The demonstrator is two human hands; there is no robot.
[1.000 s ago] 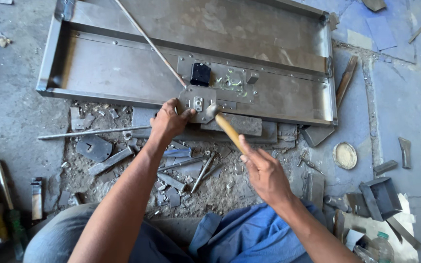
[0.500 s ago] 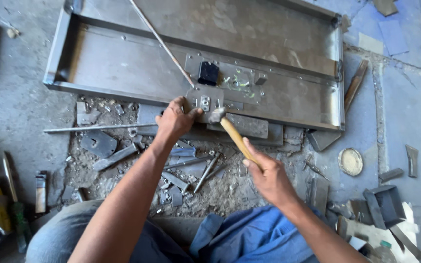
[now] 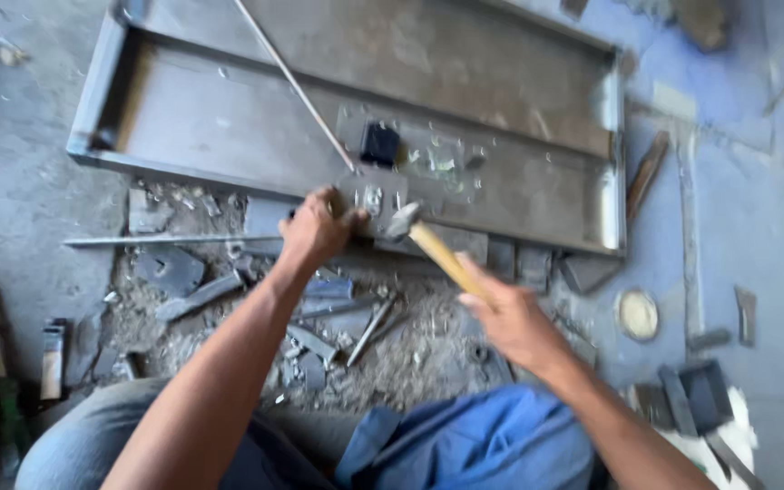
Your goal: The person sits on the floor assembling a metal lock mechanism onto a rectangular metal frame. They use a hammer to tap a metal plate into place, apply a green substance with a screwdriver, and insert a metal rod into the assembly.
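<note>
Head view, near to far: your right hand [image 3: 512, 319] is wrapped around the wooden handle of a hammer [image 3: 430, 247], its head beside the small lock plate [image 3: 372, 198] that your left hand [image 3: 312, 229] pinches against the near edge of the steel door frame [image 3: 229, 118]. Risk: a glancing blow may catch those fingers, or the plate may slip on the littered floor [image 3: 11, 191].

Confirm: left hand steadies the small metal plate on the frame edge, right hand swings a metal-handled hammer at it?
Not quite. In the head view the hammer in the right hand has a yellowish wooden handle, not a metal one. The rest holds: the left hand steadies the small metal plate on the frame edge.
</note>
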